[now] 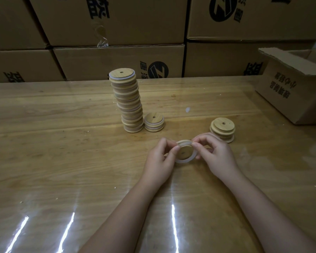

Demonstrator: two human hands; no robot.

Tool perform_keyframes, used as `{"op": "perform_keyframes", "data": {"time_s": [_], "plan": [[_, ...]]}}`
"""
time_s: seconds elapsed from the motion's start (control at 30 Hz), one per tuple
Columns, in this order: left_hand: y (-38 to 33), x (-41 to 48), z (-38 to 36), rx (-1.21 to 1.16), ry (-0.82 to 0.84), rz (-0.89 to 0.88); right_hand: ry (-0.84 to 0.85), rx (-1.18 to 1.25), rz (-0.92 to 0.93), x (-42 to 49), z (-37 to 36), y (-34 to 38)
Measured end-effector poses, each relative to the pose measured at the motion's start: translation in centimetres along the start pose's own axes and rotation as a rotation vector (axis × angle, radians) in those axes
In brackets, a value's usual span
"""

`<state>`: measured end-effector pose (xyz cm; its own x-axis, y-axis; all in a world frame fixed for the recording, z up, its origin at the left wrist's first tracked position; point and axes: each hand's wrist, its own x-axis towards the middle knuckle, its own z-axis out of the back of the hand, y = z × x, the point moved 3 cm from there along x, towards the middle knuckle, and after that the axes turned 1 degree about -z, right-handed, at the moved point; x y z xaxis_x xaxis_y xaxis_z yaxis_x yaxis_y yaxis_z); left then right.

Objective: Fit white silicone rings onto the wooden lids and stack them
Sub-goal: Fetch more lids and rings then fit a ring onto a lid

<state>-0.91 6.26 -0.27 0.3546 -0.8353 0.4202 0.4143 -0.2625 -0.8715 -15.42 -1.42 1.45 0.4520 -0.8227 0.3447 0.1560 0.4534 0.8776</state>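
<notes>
**Ring half-seated on lid: seating notes**

Far left of the work area: tall stack of ringed lids [128,103], leaning slightly. A short stack [154,122] touches its base on the right.

Left hand [160,157]: grip closed, thumb and fingers pinching the left rim of the wooden lid [184,152]. The lid is held tilted, just above the counter [62,143].

The white silicone ring [179,161] looks seated along the top edge. It hangs loose below and to the right of the lid.

Right hand [215,156]: grip closed, pinching the ring at the lid's right edge.

Bare lids [223,128] wait just behind the right hand. An open cardboard box [290,88] sits far right.

Judgement: the left pinch should pin the seated portion while the right hand walks the ring round the rim in short stretches. Overstretching risks popping the seated arc off. The ring should be checked for twist before the lid goes on the short stack, since the tall one already leans.
</notes>
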Motion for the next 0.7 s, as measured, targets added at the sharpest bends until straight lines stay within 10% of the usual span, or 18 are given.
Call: {"op": "perform_keyframes", "data": {"time_s": [0.7], "plan": [[0.5,0.5,0.1,-0.367,0.038,0.339,0.108,0.314,-0.255,0.2,0.1,-2.4]]}}
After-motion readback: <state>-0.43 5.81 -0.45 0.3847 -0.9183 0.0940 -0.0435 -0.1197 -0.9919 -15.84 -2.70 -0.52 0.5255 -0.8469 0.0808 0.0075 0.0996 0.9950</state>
